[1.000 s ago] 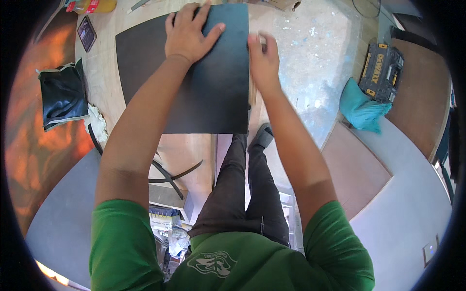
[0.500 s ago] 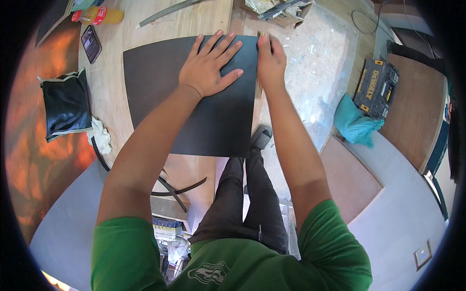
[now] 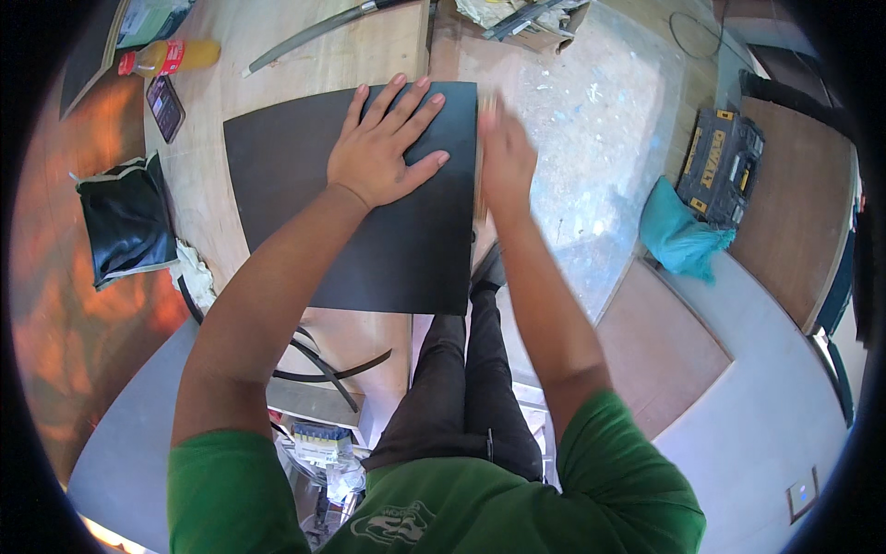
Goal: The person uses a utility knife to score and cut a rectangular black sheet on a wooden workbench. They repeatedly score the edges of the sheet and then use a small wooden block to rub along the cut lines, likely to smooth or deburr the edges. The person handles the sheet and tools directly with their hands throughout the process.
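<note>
My left hand [image 3: 378, 162] lies flat on a dark grey-black panel [image 3: 351, 254], fingers spread and pressing on its upper part. The panel rests on a pale wooden table [image 3: 208, 175], and its right edge reaches the table's side. At that edge is my right hand [image 3: 506, 166], blurred, with its fingers closed against the panel's side. A thin tan strip shows between this hand and the panel. What the right hand grips is mostly hidden under the fingers.
Beyond the panel lies a long grey file [image 3: 309, 42]. A bottle of orange drink [image 3: 185, 55], a phone [image 3: 165, 109] and a black pouch [image 3: 127, 220] are on the left. Black edging strips [image 3: 323, 365] hang near my legs. A toolbox [image 3: 715, 166] and teal sack [image 3: 681, 231] stand right.
My right hand has slid along the panel's edge toward me and blurs. My left hand keeps its flat hold on the panel. The view has shifted slightly.
</note>
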The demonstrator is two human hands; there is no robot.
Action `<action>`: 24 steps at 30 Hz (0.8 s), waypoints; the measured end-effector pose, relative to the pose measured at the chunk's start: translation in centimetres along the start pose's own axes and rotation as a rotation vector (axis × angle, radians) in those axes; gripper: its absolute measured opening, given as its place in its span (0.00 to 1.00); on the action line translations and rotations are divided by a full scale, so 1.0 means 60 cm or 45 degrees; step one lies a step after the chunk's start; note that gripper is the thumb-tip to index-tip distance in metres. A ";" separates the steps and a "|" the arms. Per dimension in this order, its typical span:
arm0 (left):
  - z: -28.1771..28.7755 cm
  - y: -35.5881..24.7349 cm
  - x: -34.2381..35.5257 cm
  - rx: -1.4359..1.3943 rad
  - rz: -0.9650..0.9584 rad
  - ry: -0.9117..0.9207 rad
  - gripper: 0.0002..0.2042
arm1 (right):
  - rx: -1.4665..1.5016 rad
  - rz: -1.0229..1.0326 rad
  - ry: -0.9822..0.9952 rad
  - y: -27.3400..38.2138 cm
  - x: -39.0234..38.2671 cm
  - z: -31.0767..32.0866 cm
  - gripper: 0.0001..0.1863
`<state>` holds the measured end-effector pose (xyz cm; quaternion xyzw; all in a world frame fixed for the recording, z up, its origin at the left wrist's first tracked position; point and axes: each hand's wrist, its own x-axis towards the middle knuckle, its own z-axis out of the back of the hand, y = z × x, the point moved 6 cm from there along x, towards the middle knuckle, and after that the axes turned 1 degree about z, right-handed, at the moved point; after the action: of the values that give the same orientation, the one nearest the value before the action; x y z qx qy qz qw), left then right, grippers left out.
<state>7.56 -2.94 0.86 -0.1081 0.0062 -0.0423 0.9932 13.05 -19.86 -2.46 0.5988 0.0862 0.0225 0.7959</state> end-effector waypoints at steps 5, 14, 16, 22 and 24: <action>0.004 -0.001 -0.001 -0.021 -0.007 0.000 0.34 | 0.147 -0.067 0.012 -0.007 -0.124 0.030 0.25; -0.002 0.003 0.004 -0.012 -0.011 0.014 0.35 | 0.073 -0.023 0.050 -0.016 -0.080 0.020 0.24; -0.003 0.002 0.004 -0.013 -0.020 0.011 0.35 | -0.041 0.108 0.061 -0.050 -0.232 0.061 0.25; -0.004 0.002 0.004 -0.024 -0.059 -0.034 0.36 | 0.104 0.049 -0.013 -0.011 -0.105 0.031 0.21; -0.009 -0.010 0.016 -0.035 -0.104 -0.046 0.36 | 0.298 0.101 -0.092 -0.009 0.040 0.002 0.22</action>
<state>8.48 -3.74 0.48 -0.1228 -0.0154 -0.0807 0.9890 15.42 -19.78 -3.21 0.6909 0.0358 0.0223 0.7217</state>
